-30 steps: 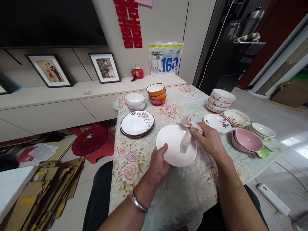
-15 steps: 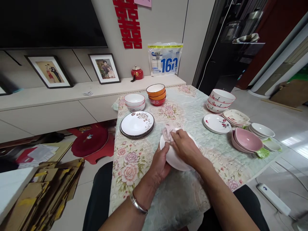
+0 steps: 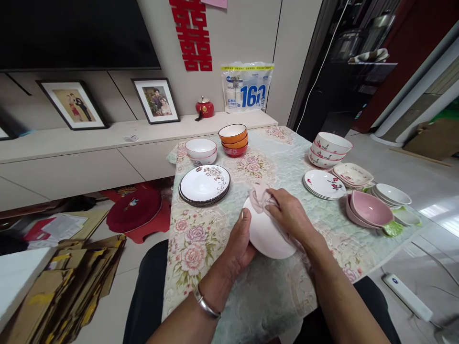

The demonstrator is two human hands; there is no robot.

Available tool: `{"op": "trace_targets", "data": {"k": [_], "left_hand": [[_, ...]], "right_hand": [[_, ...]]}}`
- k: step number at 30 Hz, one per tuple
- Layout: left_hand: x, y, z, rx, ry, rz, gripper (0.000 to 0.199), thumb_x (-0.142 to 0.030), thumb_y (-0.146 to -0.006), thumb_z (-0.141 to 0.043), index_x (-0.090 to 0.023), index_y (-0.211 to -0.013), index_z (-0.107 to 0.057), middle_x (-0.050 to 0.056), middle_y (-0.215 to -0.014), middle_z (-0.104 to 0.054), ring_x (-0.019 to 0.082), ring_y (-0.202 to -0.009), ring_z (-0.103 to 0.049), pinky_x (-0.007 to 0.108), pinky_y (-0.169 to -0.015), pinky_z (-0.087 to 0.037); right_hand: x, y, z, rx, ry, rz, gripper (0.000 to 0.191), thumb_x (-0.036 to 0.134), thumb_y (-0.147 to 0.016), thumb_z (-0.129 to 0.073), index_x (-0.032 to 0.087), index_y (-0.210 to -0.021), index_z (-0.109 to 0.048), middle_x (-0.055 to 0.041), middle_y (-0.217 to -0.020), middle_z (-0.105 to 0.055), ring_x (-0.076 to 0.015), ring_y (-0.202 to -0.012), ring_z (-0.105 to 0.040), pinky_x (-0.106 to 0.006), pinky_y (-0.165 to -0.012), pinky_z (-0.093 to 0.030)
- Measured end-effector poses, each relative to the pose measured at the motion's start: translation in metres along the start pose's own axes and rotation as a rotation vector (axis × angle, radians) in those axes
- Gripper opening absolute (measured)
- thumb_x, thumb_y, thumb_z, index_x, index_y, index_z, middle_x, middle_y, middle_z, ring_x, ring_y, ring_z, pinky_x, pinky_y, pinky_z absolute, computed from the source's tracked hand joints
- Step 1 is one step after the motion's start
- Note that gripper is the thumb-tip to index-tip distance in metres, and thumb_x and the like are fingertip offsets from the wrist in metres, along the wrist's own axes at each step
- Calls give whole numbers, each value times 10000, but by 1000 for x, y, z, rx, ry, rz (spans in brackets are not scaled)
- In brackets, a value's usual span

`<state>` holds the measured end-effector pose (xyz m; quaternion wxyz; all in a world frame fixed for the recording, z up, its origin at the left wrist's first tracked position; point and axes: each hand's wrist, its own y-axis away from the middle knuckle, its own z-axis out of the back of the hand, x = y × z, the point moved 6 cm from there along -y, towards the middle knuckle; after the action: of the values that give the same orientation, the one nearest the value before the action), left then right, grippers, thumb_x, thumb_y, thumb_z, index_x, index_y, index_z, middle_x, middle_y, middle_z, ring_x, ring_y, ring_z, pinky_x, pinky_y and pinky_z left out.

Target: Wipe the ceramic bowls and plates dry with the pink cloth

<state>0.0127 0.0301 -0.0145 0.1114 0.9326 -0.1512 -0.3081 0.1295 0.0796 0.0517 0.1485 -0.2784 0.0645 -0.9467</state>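
Observation:
A white plate (image 3: 271, 236) is held tilted above the near part of the table. My left hand (image 3: 239, 239) grips its left edge, thumb on the upper face and the other fingers underneath, out of sight. A pale pink cloth (image 3: 261, 198) lies bunched over the plate's far edge. My right hand (image 3: 289, 212) is closed on the cloth and presses it against the plate. To the left sits a stack of white plates with dark rims and brown flowers (image 3: 204, 183). Small white plates with red flowers (image 3: 324, 184) are stacked to the right.
On the flowered tablecloth (image 3: 195, 239) stand white bowls (image 3: 201, 148), orange and red bowls (image 3: 233, 138), red-rimmed bowls (image 3: 330, 149), square dishes (image 3: 353, 174), pink bowls (image 3: 371, 208) and small white bowls (image 3: 392, 194). A red stool (image 3: 134, 210) and flattened cardboard (image 3: 71, 286) lie to the left.
My right hand has moved a little to the right with the cloth, along the plate's far edge. The plate has shifted slightly right and nearer, its left thumb now further out at the edge.

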Motion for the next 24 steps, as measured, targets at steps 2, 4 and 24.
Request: {"op": "trace_targets", "data": {"k": [2,4,24], "left_hand": [[0,1,-1,1,24,16,544,-523,-852,-621,-168,-1263,-606,132,-1117,-732,271,-1048,-671,387,-949,-502],[0,1,-3,3,49,49,561,-559,-855,-593,-144,-1231,-625,146,-1081,-738,284,-1047,-672,398,-948,-503],[-1,-1,-7,15,122,113,672,-617,-912,-415,-75,-1252,-622,183,-1135,-715,316,-1103,-643,425,-997,-466]], "right_hand": [[20,2,-8,71,-90,96,391,179,-867,-545,183,-1254,-599,-110,-1152,-635,-235,-1047,-579,-327,-891,-421],[35,5,-12,196,-181,193,323,172,-848,-571,207,-1158,-655,-76,-1100,-659,-215,-1003,-593,-315,-877,-428],[43,17,-11,417,-171,330,230,88,-829,-550,237,-914,-702,-3,-890,-590,-154,-828,-561,-255,-760,-401]]}}
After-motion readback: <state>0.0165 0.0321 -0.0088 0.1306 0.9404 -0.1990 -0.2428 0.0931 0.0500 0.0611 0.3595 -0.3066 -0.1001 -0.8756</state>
